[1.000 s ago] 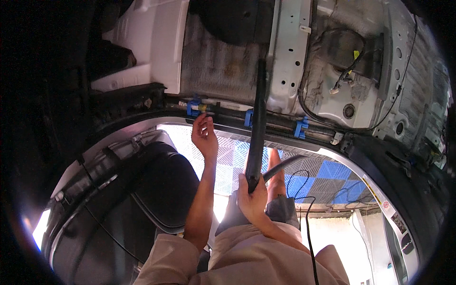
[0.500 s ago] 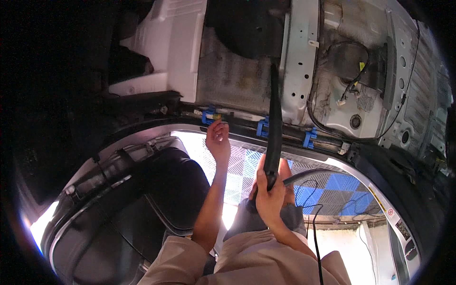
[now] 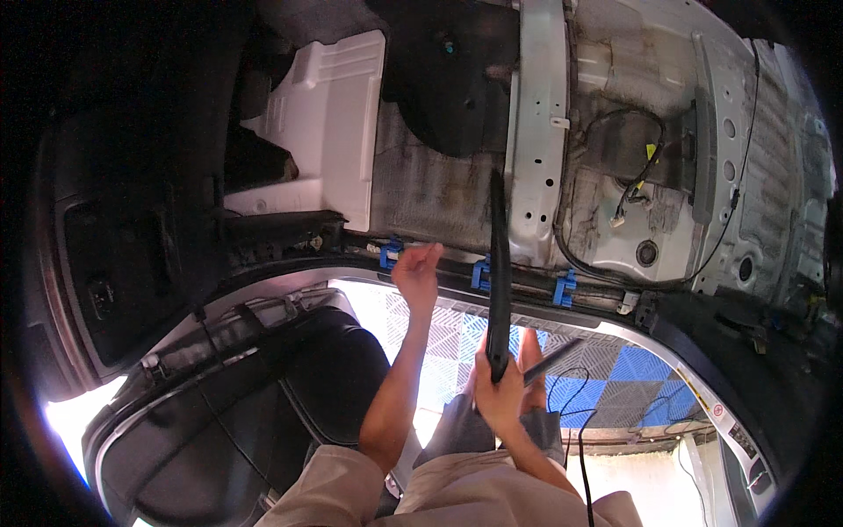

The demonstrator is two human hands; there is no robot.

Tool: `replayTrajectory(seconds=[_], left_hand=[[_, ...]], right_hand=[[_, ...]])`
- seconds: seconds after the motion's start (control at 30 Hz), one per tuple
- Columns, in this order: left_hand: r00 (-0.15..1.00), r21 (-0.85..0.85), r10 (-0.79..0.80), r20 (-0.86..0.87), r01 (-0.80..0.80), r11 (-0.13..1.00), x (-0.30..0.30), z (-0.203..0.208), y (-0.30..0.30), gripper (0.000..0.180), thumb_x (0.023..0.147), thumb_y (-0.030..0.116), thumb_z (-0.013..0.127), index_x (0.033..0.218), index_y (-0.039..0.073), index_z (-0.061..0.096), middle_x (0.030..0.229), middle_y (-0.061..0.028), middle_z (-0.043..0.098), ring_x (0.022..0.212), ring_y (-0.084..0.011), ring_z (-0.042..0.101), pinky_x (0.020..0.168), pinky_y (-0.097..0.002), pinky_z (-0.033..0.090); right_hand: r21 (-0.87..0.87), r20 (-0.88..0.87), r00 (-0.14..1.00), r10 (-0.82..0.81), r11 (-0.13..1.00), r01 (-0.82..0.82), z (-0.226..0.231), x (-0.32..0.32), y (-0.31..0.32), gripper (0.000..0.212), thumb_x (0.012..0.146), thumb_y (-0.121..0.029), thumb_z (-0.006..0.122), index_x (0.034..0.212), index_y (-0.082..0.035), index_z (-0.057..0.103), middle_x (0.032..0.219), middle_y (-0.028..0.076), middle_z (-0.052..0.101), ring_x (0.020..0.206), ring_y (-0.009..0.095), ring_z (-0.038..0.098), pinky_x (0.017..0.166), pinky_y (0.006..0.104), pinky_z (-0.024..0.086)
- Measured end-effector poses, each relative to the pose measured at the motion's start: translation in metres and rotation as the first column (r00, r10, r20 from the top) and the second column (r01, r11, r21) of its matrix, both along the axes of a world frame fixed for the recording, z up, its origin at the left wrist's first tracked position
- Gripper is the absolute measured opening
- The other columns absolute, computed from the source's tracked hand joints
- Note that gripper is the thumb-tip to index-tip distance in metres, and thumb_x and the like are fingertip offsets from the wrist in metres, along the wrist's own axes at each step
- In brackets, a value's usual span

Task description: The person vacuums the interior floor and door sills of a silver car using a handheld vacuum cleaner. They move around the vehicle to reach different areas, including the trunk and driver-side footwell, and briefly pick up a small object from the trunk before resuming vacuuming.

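Note:
A long black vacuum wand (image 3: 499, 290) with a narrow tapered end is gripped low down by my right hand (image 3: 499, 395). Its tip reaches over the sill onto the bare car floor, beside a light metal cross beam (image 3: 537, 149). My left hand (image 3: 416, 270) is raised over the sill, close to the leftmost blue clip (image 3: 390, 254). Its fingers are curled with the tips together; whatever they hold, if anything, is hidden. Two more blue clips, a middle one (image 3: 481, 272) and a right one (image 3: 565, 288), sit along the wiring on the sill.
A black door panel (image 3: 325, 378) stands open at lower left. Loose wiring with connectors (image 3: 619, 220) lies on the metal floor at right. Outside are blue and grey floor tiles (image 3: 606, 386) and a thin black cable (image 3: 587, 448). A white panel (image 3: 338, 114) lies at upper left.
The view has shifted, so the car interior sits lower in the picture. My left hand has moved right along the sill, its fingertips drawing together. The wand remains in my right hand.

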State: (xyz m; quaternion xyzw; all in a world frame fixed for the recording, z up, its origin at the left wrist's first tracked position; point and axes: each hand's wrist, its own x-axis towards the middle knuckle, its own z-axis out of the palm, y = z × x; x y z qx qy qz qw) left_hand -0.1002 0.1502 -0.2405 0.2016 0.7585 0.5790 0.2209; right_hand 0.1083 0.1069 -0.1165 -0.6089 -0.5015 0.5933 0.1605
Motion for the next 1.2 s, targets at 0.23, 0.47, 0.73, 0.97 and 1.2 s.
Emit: replayTrajectory(seconds=[0.23, 0.47, 0.73, 0.97, 1.2], left_hand=[[0.997, -0.097, 0.030, 0.073, -0.023, 0.995, 0.001, 0.010, 0.001, 0.012, 0.092, 0.004, 0.077, 0.095, 0.001, 0.066, 0.083, -0.0044, 0.072, 0.079, -0.0085, 0.066, 0.074, -0.0214, 0.050], [0.999, 0.001, 0.008, 0.043, -0.008, 1.000, -0.003, 0.017, 0.026, 0.017, 0.096, 0.008, 0.074, 0.105, 0.000, 0.062, 0.091, -0.0115, 0.076, 0.081, -0.0121, 0.069, 0.078, -0.0251, 0.054], [0.987, 0.015, -0.124, -0.101, 0.126, 0.992, -0.004, 0.035, 0.120, 0.021, 0.098, 0.016, 0.072, 0.107, 0.000, 0.062, 0.093, -0.0134, 0.077, 0.080, -0.0150, 0.069, 0.078, -0.0278, 0.055], [0.960, -0.167, -0.031, -0.278, -0.017, 0.986, -0.109, -0.026, 0.095, 0.034, 0.090, 0.005, 0.075, 0.120, -0.001, 0.059, 0.089, -0.0167, 0.076, 0.074, -0.0174, 0.069, 0.072, -0.0294, 0.055], [1.000, -0.090, -0.004, -0.022, 0.002, 0.996, -0.128, -0.053, 0.052, 0.022, 0.093, 0.007, 0.074, 0.111, 0.000, 0.065, 0.091, -0.0136, 0.075, 0.074, -0.0138, 0.065, 0.065, -0.0267, 0.051]], right_hand=[[-0.053, 0.065, 0.998, 0.025, 0.998, -0.022, 0.006, 0.016, 0.003, 0.031, 0.099, -0.031, 0.067, 0.094, -0.001, 0.060, 0.063, 0.007, 0.062, 0.056, 0.019, 0.064, 0.052, 0.0331, 0.048], [-0.180, 0.171, 0.950, 0.263, 0.956, -0.232, 0.032, 0.062, -0.013, 0.047, 0.091, -0.044, 0.073, 0.096, 0.001, 0.060, 0.067, 0.018, 0.066, 0.066, 0.043, 0.071, 0.059, 0.0479, 0.056], [-0.158, 0.198, 0.893, 0.404, 0.912, -0.378, 0.017, 0.086, -0.016, 0.050, 0.089, -0.044, 0.074, 0.101, 0.003, 0.061, 0.069, 0.025, 0.067, 0.066, 0.046, 0.070, 0.059, 0.0511, 0.057], [-0.118, 0.158, 0.884, 0.440, 0.897, -0.426, 0.007, 0.097, -0.017, 0.063, 0.090, -0.050, 0.069, 0.119, 0.004, 0.055, 0.068, 0.026, 0.067, 0.065, 0.046, 0.070, 0.058, 0.0522, 0.057], [-0.151, 0.082, 0.857, 0.508, 0.857, -0.493, 0.020, 0.103, -0.011, 0.068, 0.089, -0.051, 0.069, 0.126, 0.003, 0.049, 0.068, 0.025, 0.067, 0.063, 0.047, 0.069, 0.057, 0.0537, 0.056]])
